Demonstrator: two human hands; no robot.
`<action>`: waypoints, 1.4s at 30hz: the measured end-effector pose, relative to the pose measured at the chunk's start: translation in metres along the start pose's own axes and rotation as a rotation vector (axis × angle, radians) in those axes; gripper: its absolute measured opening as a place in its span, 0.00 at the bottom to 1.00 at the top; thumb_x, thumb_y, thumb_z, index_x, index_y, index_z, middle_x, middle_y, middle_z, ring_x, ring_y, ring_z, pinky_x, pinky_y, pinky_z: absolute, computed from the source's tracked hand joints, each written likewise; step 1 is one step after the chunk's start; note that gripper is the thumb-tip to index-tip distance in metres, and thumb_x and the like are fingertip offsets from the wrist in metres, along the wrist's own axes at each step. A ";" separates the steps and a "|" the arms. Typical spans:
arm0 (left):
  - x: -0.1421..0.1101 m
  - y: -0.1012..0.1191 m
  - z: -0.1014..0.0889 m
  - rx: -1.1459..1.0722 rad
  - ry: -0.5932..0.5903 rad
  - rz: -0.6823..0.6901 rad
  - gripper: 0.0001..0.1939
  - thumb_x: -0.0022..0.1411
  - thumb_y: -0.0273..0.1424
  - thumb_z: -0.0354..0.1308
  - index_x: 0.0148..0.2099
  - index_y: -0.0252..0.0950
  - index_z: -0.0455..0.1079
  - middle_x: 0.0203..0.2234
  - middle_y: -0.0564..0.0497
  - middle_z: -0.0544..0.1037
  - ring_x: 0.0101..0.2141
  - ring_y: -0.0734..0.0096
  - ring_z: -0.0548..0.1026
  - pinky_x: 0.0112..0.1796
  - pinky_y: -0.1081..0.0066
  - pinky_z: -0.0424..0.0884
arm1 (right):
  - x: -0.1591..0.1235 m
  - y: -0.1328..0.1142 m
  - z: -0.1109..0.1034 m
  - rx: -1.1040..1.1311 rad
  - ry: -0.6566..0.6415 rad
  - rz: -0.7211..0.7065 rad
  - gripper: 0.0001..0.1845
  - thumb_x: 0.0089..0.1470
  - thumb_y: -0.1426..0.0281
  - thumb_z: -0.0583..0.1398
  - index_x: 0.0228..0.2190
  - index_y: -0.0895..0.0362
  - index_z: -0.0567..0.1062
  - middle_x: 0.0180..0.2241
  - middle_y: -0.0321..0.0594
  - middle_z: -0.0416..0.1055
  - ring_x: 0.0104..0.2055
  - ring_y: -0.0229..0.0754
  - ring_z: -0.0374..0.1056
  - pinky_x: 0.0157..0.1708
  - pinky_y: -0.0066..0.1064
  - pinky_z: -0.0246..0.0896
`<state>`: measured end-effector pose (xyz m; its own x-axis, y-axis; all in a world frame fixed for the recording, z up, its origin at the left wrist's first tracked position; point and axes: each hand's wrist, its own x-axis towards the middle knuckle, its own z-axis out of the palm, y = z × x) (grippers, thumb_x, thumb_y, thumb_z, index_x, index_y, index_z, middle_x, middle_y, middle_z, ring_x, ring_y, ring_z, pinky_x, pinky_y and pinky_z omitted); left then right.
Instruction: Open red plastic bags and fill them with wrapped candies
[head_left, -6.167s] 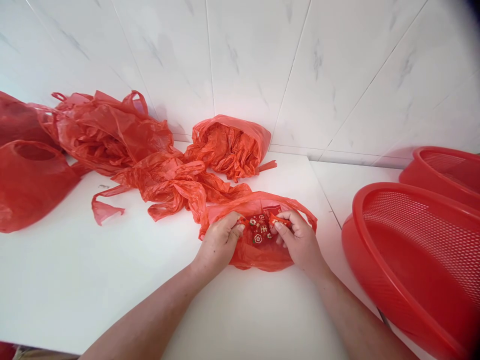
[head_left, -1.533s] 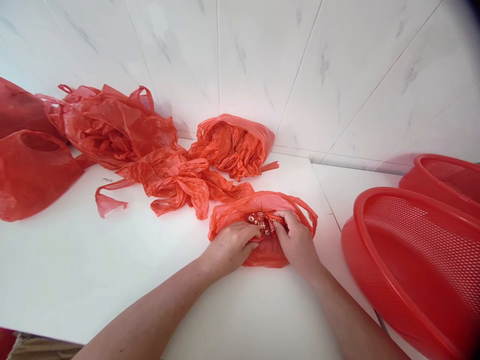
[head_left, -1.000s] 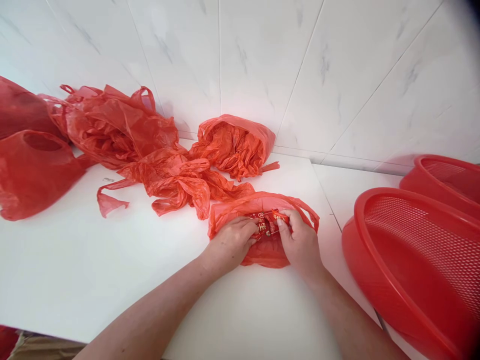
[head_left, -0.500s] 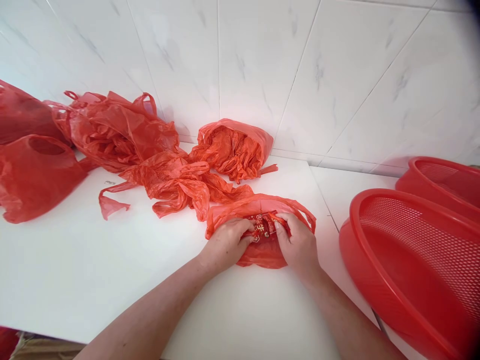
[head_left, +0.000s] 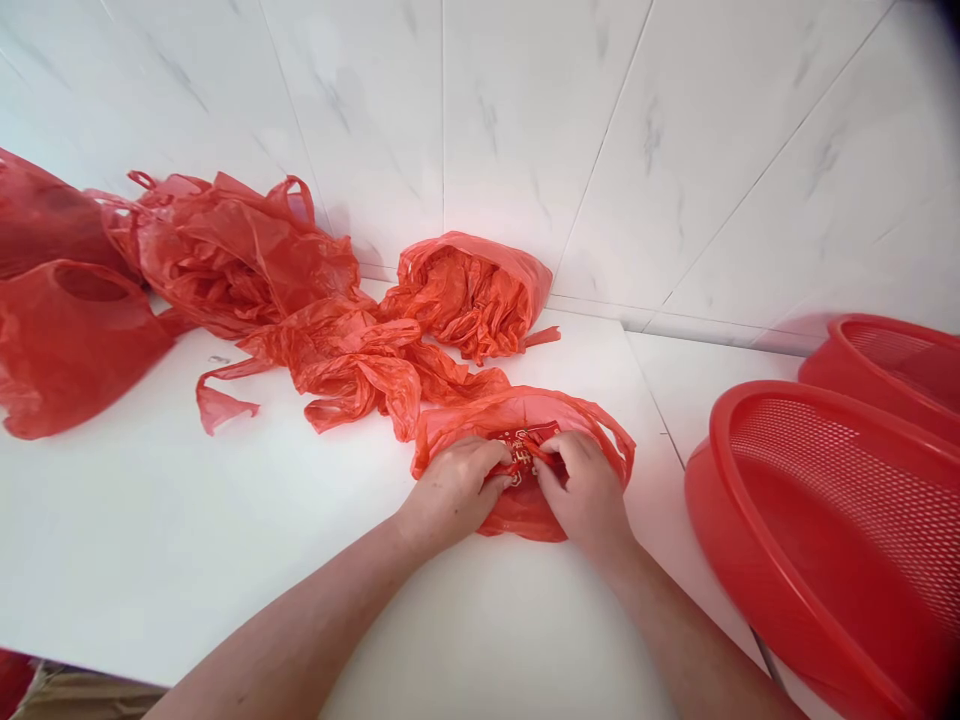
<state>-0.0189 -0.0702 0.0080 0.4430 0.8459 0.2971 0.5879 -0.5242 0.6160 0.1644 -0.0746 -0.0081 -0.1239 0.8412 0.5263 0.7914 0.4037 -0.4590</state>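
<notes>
A pale marbled wall [head_left: 525, 120] stands behind a white desk [head_left: 187, 560]. On the right are 2 red baskets: a large front basket [head_left: 716, 430] and, behind it, a rear basket [head_left: 817, 370] that is partly out of view. A heap of red plastic bags [head_left: 232, 240] sprawls at the left and middle, near a bag stuffed with crumpled plastic [head_left: 465, 290] by the wall.

Nearest the person, an open red bag [head_left: 525, 522] lies on the desk, its mouth spread. Both hands work in that mouth. The left hand [head_left: 454, 490] pinches a small red end [head_left: 511, 468], mostly hidden by the fingers; I cannot tell what it belongs to. The right hand [head_left: 589, 487] grips a twisted orange-red strip [head_left: 536, 450] between thumb and fingers. Between the hands, a printed red packet [head_left: 516, 440] lies inside the open bag.

Compared with 0.5 s ago, the right hand is closer to the left, which holds nearly the same place. The 2 gripped pieces seem to be coming together across the packet.
</notes>
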 end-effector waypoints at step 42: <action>0.000 0.000 0.000 -0.014 -0.035 -0.028 0.05 0.58 0.23 0.52 0.33 0.37 0.66 0.28 0.52 0.73 0.32 0.69 0.71 0.33 0.71 0.66 | -0.001 -0.002 0.004 -0.023 -0.029 -0.113 0.09 0.59 0.72 0.53 0.36 0.55 0.73 0.30 0.40 0.70 0.38 0.44 0.63 0.40 0.39 0.60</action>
<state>-0.0191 -0.0702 0.0075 0.4505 0.8558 0.2541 0.5906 -0.4991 0.6340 0.1606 -0.0746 -0.0110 -0.2301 0.8008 0.5530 0.7851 0.4885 -0.3807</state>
